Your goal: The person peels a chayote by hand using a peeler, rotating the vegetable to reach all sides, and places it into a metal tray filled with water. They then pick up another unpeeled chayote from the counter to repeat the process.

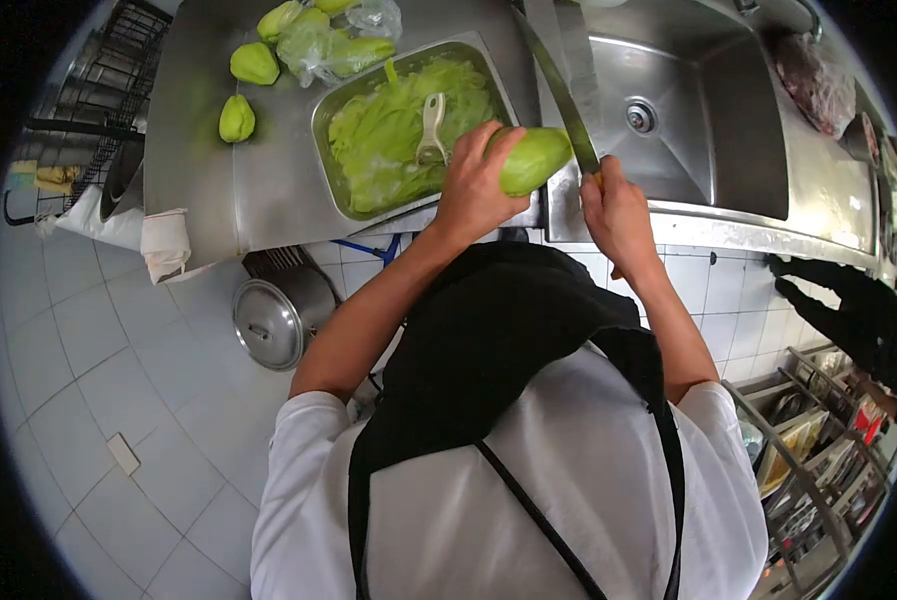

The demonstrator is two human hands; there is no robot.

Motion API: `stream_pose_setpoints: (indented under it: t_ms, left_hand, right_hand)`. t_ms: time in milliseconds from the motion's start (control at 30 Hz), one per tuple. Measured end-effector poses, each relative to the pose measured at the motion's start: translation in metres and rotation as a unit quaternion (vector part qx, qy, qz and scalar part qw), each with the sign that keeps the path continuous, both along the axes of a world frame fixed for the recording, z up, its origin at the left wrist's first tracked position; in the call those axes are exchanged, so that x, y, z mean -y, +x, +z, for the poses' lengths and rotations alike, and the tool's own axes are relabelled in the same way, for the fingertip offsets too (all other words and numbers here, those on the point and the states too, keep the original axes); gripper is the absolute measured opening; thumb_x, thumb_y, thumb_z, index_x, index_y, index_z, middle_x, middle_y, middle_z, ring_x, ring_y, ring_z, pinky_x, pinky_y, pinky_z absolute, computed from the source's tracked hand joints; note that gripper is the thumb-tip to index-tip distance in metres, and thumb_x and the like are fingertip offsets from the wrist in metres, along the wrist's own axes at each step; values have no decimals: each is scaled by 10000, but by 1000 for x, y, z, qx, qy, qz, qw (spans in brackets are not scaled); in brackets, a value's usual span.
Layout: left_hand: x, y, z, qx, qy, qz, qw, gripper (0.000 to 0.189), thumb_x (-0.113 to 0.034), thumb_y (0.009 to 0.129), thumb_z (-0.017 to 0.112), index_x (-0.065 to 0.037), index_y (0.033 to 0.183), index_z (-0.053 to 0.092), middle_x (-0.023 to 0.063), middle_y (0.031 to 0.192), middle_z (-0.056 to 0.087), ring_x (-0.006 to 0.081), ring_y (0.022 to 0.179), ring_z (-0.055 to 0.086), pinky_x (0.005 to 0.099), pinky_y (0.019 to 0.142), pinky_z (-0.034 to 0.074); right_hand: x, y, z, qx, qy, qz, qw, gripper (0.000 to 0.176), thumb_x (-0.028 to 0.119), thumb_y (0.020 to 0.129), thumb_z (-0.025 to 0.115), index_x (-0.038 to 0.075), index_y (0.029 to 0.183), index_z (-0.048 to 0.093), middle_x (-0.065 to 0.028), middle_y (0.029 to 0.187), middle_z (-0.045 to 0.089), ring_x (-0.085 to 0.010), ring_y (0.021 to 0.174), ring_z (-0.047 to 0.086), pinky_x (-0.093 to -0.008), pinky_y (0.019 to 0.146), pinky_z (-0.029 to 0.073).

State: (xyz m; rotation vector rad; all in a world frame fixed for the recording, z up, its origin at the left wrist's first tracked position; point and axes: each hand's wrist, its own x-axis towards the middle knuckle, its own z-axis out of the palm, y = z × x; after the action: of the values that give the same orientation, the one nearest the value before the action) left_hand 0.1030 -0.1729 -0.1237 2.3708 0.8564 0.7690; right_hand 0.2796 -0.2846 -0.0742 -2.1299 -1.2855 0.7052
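My left hand (pixel 475 188) is wrapped round a large pale-green chayote (pixel 536 163), holding it over the near right corner of a metal tray (pixel 325 172). Closed round its handle, my right hand (pixel 620 217) holds a long knife (pixel 560 92). The blade points away from me and its lower end lies close beside the chayote's right end. Thin green peelings (pixel 378 135) fill much of the tray. On top of them rests a white peeler (pixel 432 125), near my left fingers.
Two loose chayotes, one whole fruit (pixel 236 119) nearer me, lie left of the tray. More sit by a clear plastic bag (pixel 313 45). A steel sink (pixel 668 130) is at right, a bagged item (pixel 816 82) beyond it. A lidded pot (pixel 271 322) stands below the counter.
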Motion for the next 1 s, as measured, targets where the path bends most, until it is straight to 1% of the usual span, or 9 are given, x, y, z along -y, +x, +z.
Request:
stream_pose_setpoints:
  t_ms: [167,267,367,467,567,667,767,867,1000]
  left_hand:
    - [0,3,3,-1,-2,-1,1000,778,-149,587,821,-98,1310,538,170,1311,484,398,1189,490,475,1002,432]
    - [1,4,2,1,-3,0,1000,796,-132,567,835,-97,1303,535,173,1304,485,403,1195,483,478,1003,428]
    - [2,5,4,-8,6,2,1000,816,-118,549,846,-96,1300,531,176,1294,485,401,1194,479,478,1005,422]
    - [3,6,4,3,11,-1,1000,826,-130,542,846,-99,1305,531,173,1288,483,396,1188,479,477,1006,418]
    - [4,5,5,-13,9,-5,1000,825,-132,549,834,-103,1314,525,171,1288,479,400,1178,481,478,1009,413]
    - [8,7,3,-5,3,16,1000,813,-129,558,818,-105,1316,525,172,1291,475,404,1181,478,484,1008,413]
    - [10,7,3,0,-13,18,1000,797,-120,569,808,-100,1314,525,179,1295,469,408,1184,476,489,1008,412]
    - [15,10,0,6,0,34,999,786,-123,569,810,-94,1303,530,187,1289,474,407,1184,479,491,1009,411]
    - [10,12,1,9,2,31,999,778,-133,568,817,-83,1291,532,191,1275,486,408,1180,484,484,1006,414]
  right_hand:
    - [-7,-3,13,42,-32,19,998,194,150,939,492,-37,979,459,-315,755,621,-516,764,606,-579,737,462]
    - [-13,1,12,68,-65,41,995,197,145,936,483,-46,971,455,-324,766,624,-514,772,614,-577,749,472]
    - [-13,1,12,65,-57,38,996,172,125,930,485,-39,935,433,-330,764,612,-522,783,598,-588,736,453]
    - [-18,0,10,83,-75,47,993,188,138,926,484,-45,960,459,-323,768,629,-513,769,619,-574,751,480]
    - [-26,11,-10,69,-51,73,994,186,135,920,489,-45,955,461,-325,759,626,-515,764,616,-577,748,477]
    - [-26,11,-8,74,-45,76,993,189,133,917,489,-51,952,463,-326,742,620,-516,746,613,-580,738,475]
    - [-22,9,-5,59,-60,73,994,192,149,934,482,-35,967,438,-321,779,620,-530,777,590,-586,745,445]
    - [-21,9,-9,71,-16,75,995,189,134,918,483,-52,943,465,-325,719,613,-511,707,613,-575,712,479]
    - [-27,13,-14,69,-34,80,994,193,140,918,483,-48,956,465,-325,725,617,-508,718,619,-572,720,486]
